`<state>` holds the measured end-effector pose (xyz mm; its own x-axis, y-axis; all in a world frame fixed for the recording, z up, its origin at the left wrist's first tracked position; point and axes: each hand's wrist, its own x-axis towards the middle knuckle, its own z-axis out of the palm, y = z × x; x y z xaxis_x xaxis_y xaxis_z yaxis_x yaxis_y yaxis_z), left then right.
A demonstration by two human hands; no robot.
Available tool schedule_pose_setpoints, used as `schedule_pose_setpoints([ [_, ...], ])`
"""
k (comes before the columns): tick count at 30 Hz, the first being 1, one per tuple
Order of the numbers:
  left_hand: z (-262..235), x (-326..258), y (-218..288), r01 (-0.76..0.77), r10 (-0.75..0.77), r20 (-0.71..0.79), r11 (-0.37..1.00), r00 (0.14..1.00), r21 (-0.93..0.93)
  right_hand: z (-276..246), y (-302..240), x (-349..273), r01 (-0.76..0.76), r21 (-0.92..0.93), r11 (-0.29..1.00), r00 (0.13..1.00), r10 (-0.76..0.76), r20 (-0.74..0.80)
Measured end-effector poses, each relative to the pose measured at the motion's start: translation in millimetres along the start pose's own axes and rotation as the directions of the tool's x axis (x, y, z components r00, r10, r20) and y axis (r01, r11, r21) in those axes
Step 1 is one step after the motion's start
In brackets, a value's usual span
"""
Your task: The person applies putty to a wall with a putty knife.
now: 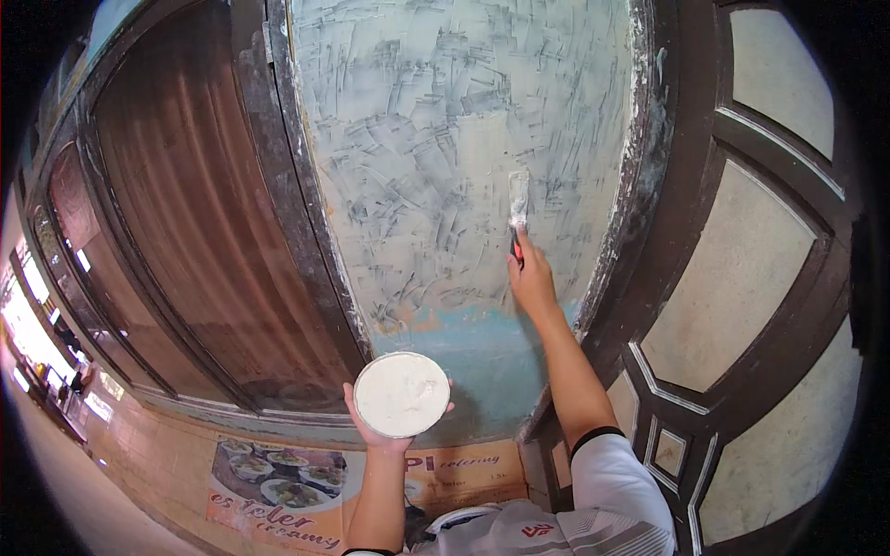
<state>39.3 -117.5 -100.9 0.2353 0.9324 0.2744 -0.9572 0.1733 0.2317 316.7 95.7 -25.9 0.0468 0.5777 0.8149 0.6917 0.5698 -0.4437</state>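
Note:
My right hand [532, 278] is raised and grips the red handle of a putty knife [518, 206]. Its flat white-smeared blade presses upright against the wall panel [454, 139], which is covered in rough whitish filler strokes over blue paint. My left hand [382, 428] is held lower and cups a round tub of white putty [401, 394] from below, its top facing me. The tub hangs in front of the panel's bare blue lower strip [482, 347].
A dark wooden door frame [287, 213] and brown curtain [195, 213] stand to the left of the panel. A dark panelled door [742, 278] with pale inserts is on the right. A printed food banner [278, 491] lies below on the floor.

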Motion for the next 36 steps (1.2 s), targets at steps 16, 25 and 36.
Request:
schedule_pose_setpoints([
  [16,-3.0,-2.9,-1.3,-0.015,0.015,0.009,1.0,1.0,-0.009,10.7,7.8,-6.0,0.062,0.003,0.998,0.998,-0.062,-0.011],
  [25,-11.6,-12.0,4.6,-0.042,0.042,-0.049,0.999,0.998,0.007,30.8,38.0,-109.3,-0.077,0.077,0.994,0.992,0.069,0.104],
  [36,-9.2,-4.7,-11.2,0.009,-0.01,-0.051,0.999,0.999,-0.031,32.8,70.1,-128.3,-0.033,-0.037,0.999,0.993,0.037,0.115],
])
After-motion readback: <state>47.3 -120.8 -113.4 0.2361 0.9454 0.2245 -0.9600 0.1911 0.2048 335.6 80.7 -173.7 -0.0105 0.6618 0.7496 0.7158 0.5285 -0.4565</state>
